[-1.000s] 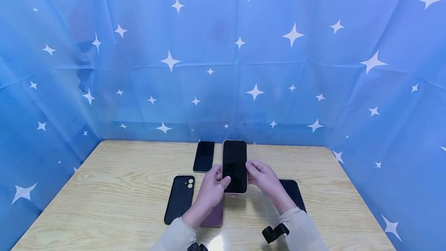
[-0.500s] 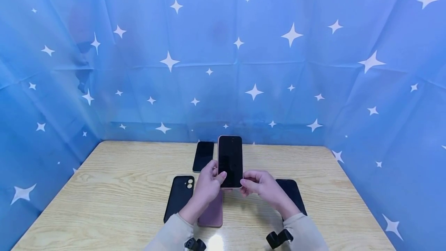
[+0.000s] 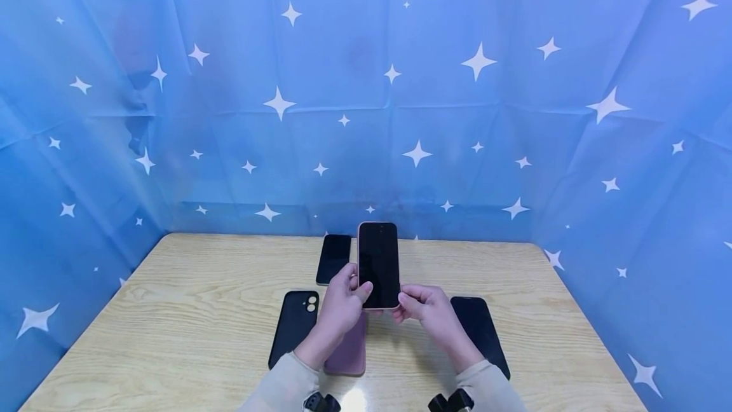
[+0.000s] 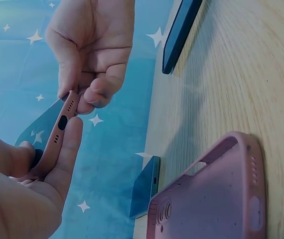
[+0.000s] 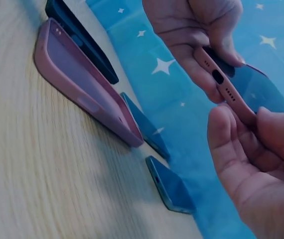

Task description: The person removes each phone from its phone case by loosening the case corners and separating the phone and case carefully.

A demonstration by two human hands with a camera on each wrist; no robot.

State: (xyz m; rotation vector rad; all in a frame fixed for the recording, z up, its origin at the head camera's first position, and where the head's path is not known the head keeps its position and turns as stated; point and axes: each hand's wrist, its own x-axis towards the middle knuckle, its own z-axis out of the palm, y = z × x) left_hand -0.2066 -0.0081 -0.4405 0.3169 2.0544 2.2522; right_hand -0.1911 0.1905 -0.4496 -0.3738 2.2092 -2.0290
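A phone with a black screen (image 3: 378,262) in a pink case (image 4: 57,134) is held above the table, screen facing me. My left hand (image 3: 342,302) grips its lower left side, thumb over the screen's edge and fingers beneath. The thumb and fingers of my right hand (image 3: 426,310) pinch the lower right corner. Both wrist views show the case's bottom edge with its port opening and speaker holes. Below my left hand a mauve phone case (image 3: 349,351) lies hollow side up, partly hidden by the forearm.
A black phone case (image 3: 294,326) with camera cutouts lies left of the mauve one. One dark phone (image 3: 334,258) is at the table's back; another dark phone (image 3: 483,332) lies beside my right forearm. A starred blue curtain (image 3: 366,94) hangs behind the wooden table (image 3: 171,323).
The held phone has moved slightly left and up. My right hand has shifted from its right side down to the lower right corner. Little has moved in the last half second.
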